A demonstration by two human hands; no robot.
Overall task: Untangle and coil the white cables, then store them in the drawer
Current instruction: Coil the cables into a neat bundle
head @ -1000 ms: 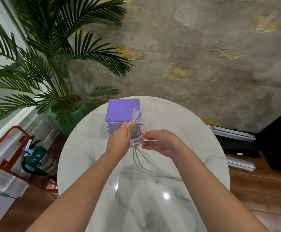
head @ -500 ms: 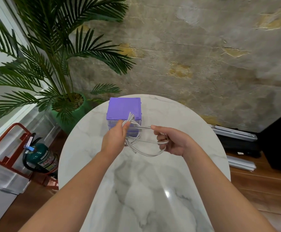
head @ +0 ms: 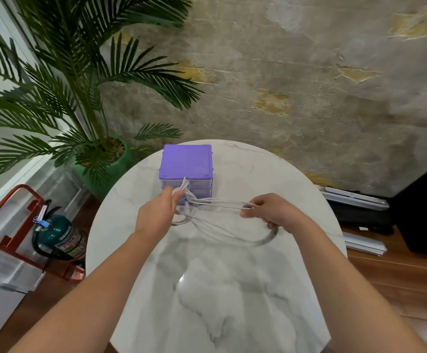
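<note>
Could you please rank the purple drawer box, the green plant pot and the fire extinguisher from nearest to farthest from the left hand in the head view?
From the left hand:
1. Purple drawer box, just beyond the hand on the table.
2. Green plant pot, on the floor, up and to the left.
3. Fire extinguisher, on the floor, far left.

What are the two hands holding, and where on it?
The white cables: left hand pinches the bunched end, right hand holds the far end of the loops.
</note>
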